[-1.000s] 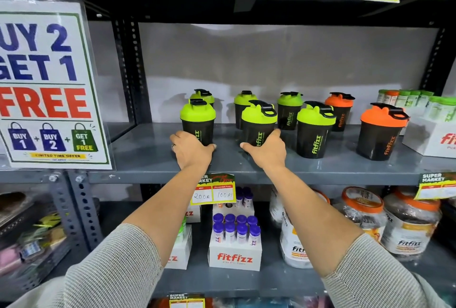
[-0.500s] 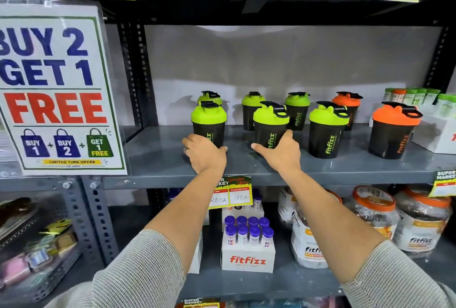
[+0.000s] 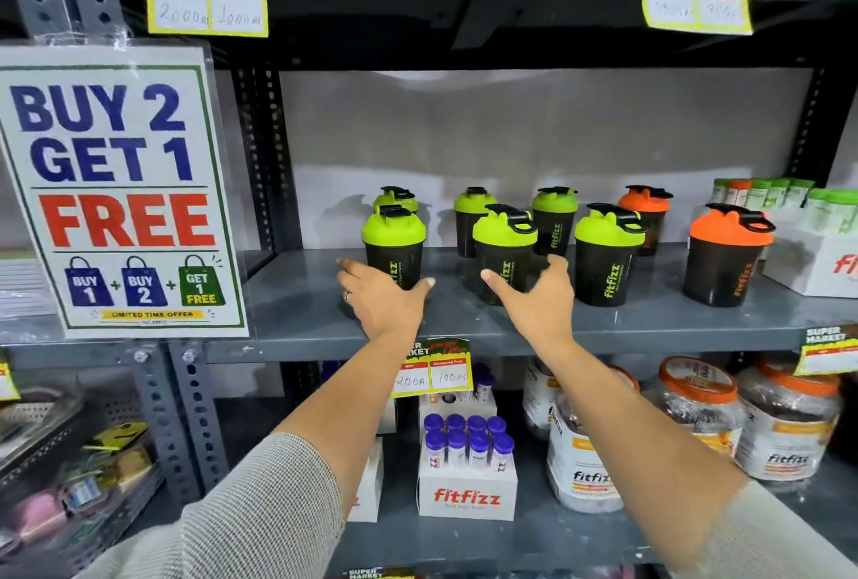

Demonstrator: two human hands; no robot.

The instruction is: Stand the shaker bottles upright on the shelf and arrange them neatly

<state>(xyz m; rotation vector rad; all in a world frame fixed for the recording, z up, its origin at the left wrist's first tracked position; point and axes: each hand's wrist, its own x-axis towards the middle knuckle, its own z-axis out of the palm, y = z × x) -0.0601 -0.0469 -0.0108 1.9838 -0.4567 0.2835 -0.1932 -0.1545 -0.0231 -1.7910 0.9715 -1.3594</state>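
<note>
Now all eight shaker bottles [image 3: 503, 253] are standing upright in two rows on the shelf [image 3: 650, 323]. Left hand [image 3: 383, 300] and right hand [image 3: 538, 300] are hovering at the near green pair, fingers spread wide, holding nothing, probably squaring the front row.

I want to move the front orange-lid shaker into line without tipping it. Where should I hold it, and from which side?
Grip the front orange-lid shaker around its black body, below the lid, coming from the front. It stands upright and tapers toward the base, so hold the wider upper part. The open shelf edge gives free access; the carry loop sits at the lid's right.
</note>
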